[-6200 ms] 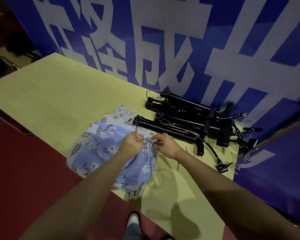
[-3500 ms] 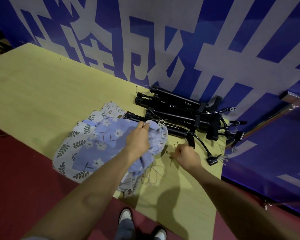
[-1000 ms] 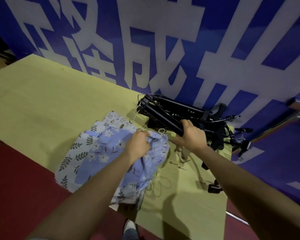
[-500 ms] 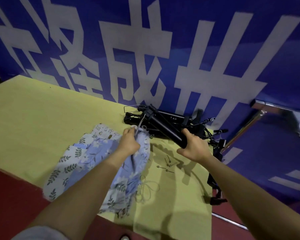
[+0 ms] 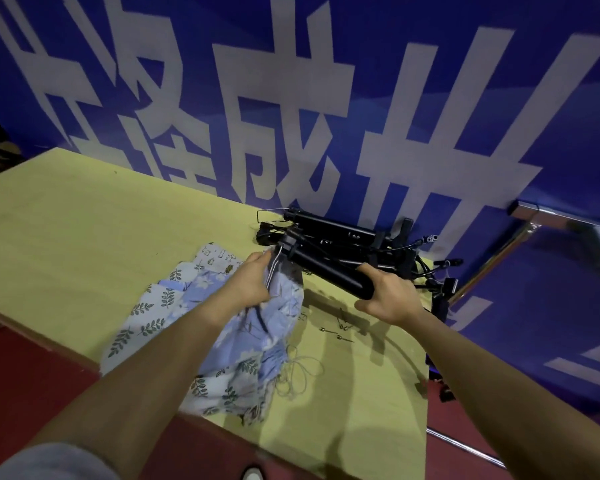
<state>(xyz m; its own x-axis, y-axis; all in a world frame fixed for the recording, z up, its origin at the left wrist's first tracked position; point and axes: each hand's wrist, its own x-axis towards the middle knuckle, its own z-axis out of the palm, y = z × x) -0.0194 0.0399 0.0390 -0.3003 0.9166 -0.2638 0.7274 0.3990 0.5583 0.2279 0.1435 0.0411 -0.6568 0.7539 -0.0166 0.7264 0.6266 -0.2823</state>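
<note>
Yellow table before blue banner. Left hand clenches mouth of floral cloth bag, holding it open; right hand wraps black pole, tip at bag mouth, likely for sliding in. Other poles stacked behind; loose pins lie beside bag.

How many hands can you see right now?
2. The left hand grips the floral cloth mid-table; the right hand grips the black tube at its near end. None look hidden.

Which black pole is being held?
The nearest black pole: the right hand grips its near end, its far end at the floral bag. The other poles lie by the banner.
</note>
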